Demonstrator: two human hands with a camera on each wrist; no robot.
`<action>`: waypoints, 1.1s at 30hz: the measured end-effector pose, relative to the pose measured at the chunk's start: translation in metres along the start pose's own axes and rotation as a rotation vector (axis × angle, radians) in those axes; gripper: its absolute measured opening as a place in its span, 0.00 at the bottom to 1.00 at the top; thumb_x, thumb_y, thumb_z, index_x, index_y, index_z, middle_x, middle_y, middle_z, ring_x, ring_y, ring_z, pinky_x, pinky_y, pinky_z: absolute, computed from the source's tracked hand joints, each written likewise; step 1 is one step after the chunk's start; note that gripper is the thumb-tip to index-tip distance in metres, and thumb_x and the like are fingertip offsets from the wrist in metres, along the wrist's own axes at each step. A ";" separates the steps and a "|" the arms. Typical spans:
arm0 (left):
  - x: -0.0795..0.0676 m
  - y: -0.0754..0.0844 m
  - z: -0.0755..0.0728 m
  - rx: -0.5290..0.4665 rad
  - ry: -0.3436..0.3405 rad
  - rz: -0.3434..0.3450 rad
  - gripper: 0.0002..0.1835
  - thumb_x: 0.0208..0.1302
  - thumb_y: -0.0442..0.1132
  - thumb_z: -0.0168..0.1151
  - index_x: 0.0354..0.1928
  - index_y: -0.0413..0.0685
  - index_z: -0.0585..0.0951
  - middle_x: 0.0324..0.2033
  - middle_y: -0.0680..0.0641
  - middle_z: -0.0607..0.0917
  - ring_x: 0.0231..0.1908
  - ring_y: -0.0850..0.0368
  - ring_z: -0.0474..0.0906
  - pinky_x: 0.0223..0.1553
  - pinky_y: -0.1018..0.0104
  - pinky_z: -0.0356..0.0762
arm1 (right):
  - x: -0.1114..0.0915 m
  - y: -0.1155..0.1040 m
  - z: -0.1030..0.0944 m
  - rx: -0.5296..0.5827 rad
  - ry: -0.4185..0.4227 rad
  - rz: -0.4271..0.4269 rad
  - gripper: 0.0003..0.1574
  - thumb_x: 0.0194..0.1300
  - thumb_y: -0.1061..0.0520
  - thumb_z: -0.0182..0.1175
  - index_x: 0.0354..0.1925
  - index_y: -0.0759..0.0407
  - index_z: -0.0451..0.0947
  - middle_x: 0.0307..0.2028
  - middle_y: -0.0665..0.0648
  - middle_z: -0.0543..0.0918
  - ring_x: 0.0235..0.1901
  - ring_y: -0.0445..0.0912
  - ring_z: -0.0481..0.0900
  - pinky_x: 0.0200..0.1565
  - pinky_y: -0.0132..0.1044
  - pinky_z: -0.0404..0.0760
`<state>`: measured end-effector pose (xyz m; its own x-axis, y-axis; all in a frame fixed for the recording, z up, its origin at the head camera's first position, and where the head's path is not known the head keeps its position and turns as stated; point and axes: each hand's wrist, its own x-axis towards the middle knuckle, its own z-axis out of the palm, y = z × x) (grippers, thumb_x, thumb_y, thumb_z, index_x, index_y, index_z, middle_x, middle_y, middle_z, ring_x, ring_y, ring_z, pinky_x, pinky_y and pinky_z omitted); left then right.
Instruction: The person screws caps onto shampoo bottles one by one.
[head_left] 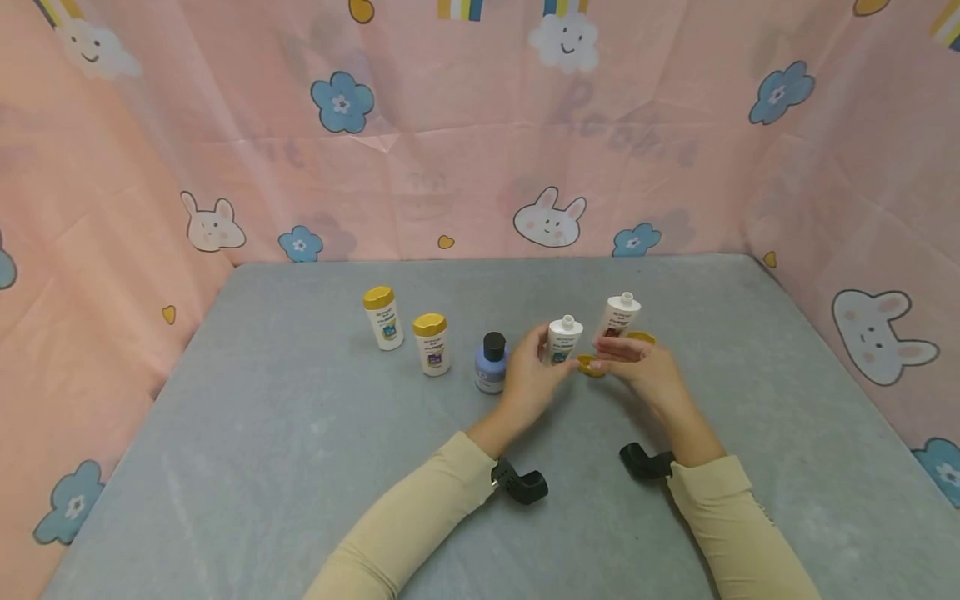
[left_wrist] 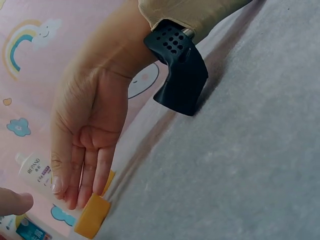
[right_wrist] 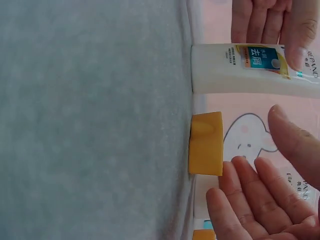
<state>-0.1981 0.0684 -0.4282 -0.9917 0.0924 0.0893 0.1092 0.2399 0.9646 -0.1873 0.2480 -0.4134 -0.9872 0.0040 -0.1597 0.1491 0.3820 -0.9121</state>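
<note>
A white bottle with a teal label and bare nozzle (head_left: 565, 336) stands upright on the table, held by my left hand (head_left: 531, 372) with the thumb across its front in the right wrist view. To its right lies a yellow cap (head_left: 591, 366) on the cloth. My right hand (head_left: 654, 377) is beside that cap, fingers relaxed and thumb well apart, holding nothing in the right wrist view. Behind the right fingers stands another uncapped white bottle (head_left: 620, 313), its lower part hidden. A second yellow cap (head_left: 642, 337) lies next to it, partly covered by the hand.
Left of my left hand stands a blue bottle with a black cap (head_left: 491, 367). Farther left are two white bottles with yellow caps, a nearer one (head_left: 432, 346) and a farther one (head_left: 384, 319). Grey cloth (head_left: 285, 450) covers the table; a pink printed curtain (head_left: 450, 150) surrounds it.
</note>
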 end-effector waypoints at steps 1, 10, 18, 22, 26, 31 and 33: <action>0.000 0.000 0.000 -0.004 0.001 -0.002 0.32 0.57 0.33 0.73 0.64 0.39 0.74 0.61 0.40 0.80 0.63 0.46 0.76 0.66 0.53 0.73 | 0.000 0.000 0.000 -0.002 -0.002 0.002 0.37 0.64 0.53 0.68 0.66 0.67 0.71 0.66 0.67 0.74 0.43 0.20 0.75 0.47 0.16 0.73; 0.000 -0.005 0.003 -0.040 0.009 0.000 0.30 0.59 0.31 0.71 0.64 0.37 0.73 0.61 0.39 0.80 0.64 0.45 0.75 0.68 0.56 0.71 | 0.005 0.003 -0.001 -0.071 -0.052 0.043 0.39 0.64 0.55 0.69 0.68 0.67 0.68 0.66 0.66 0.73 0.61 0.47 0.78 0.46 0.15 0.73; 0.001 -0.006 0.005 -0.044 0.040 0.009 0.25 0.62 0.29 0.67 0.61 0.36 0.75 0.58 0.39 0.82 0.61 0.46 0.78 0.65 0.56 0.74 | 0.004 0.002 0.001 -0.101 -0.046 0.058 0.37 0.64 0.55 0.68 0.66 0.68 0.70 0.65 0.66 0.75 0.61 0.51 0.78 0.46 0.17 0.74; 0.000 -0.005 0.006 -0.035 0.067 0.020 0.20 0.62 0.29 0.67 0.56 0.36 0.78 0.54 0.39 0.84 0.58 0.47 0.80 0.63 0.57 0.76 | 0.005 0.001 0.002 -0.105 -0.043 0.065 0.36 0.64 0.55 0.68 0.66 0.68 0.71 0.65 0.66 0.75 0.63 0.56 0.76 0.46 0.18 0.75; 0.000 -0.003 0.006 -0.027 0.078 0.015 0.18 0.62 0.30 0.68 0.54 0.37 0.79 0.52 0.40 0.85 0.56 0.47 0.81 0.61 0.57 0.77 | 0.006 0.002 0.002 -0.102 -0.045 0.050 0.36 0.64 0.56 0.68 0.65 0.69 0.71 0.64 0.67 0.75 0.61 0.56 0.78 0.44 0.18 0.75; 0.000 -0.003 0.006 -0.026 0.076 0.012 0.17 0.61 0.30 0.68 0.52 0.37 0.80 0.50 0.40 0.86 0.54 0.48 0.81 0.59 0.59 0.78 | 0.007 0.004 0.002 -0.117 -0.041 0.059 0.36 0.63 0.56 0.69 0.65 0.69 0.71 0.64 0.67 0.75 0.64 0.59 0.75 0.49 0.23 0.77; 0.001 -0.003 0.006 -0.024 0.076 0.007 0.17 0.60 0.30 0.69 0.51 0.37 0.80 0.50 0.40 0.86 0.53 0.49 0.82 0.58 0.60 0.79 | 0.008 0.003 0.002 -0.132 -0.040 0.064 0.36 0.63 0.56 0.69 0.65 0.68 0.71 0.64 0.67 0.75 0.64 0.59 0.75 0.54 0.30 0.78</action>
<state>-0.1986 0.0737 -0.4328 -0.9933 0.0199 0.1142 0.1158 0.2163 0.9694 -0.1943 0.2474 -0.4185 -0.9725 -0.0037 -0.2330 0.1999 0.5005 -0.8423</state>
